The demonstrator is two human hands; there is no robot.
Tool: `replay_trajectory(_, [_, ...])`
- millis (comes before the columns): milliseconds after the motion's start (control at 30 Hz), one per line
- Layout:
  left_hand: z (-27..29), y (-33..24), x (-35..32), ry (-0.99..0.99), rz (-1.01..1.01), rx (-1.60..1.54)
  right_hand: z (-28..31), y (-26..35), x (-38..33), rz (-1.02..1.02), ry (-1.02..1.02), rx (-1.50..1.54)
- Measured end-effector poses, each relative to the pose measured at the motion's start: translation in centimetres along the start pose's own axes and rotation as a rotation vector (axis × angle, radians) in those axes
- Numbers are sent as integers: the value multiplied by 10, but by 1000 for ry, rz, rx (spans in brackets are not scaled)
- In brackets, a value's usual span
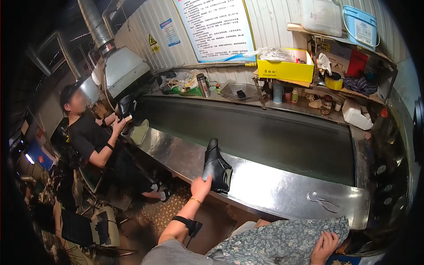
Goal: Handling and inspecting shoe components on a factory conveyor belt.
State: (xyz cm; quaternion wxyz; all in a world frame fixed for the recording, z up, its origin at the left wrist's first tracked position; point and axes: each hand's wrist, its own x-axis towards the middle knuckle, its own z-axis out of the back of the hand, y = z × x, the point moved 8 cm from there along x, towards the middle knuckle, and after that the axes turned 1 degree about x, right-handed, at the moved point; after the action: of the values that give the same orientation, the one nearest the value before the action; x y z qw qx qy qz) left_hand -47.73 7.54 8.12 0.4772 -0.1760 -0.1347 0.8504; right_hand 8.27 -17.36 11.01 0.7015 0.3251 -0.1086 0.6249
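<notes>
Your right hand (324, 247) rests low at the bottom edge on the flowered cloth (287, 240) over your lap, fingers spread and lying loose on the fabric, gripping nothing. Your left hand (201, 185) reaches forward with a dark strap around the forearm and a thin bracelet at the wrist; its fingers touch the lower edge of a black boot (216, 168), though you cannot tell from here whether they pinch it or only press against it. The boot stands on the steel table (274, 190), on the near rim, its shaft tilted up and away from you. To the right on the same rim lies a pair of pliers (324, 203), well apart from the boot. Beyond the rim runs the dark belt (265, 132), bare in the middle. At its far left end another person in a black shirt (86, 134) sits and holds a second dark shoe (126, 106) with both hands. Farther back, against the wall, stand a metal flask (203, 85) and a yellow box (287, 66) on a shelf.
</notes>
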Motion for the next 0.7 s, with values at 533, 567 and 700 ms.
replay_trajectory(533, [-26,-91,-59,682,-629,-347,-2,-5,5,-151,-98,127])
replay_trajectory(567, [-18,-103,-78,713,-632,-277,-2,0,7,-127,-80,165])
replay_trajectory(700, [-55,-131,-130,1054,-360,-516,3,6,26,-226,-18,280])
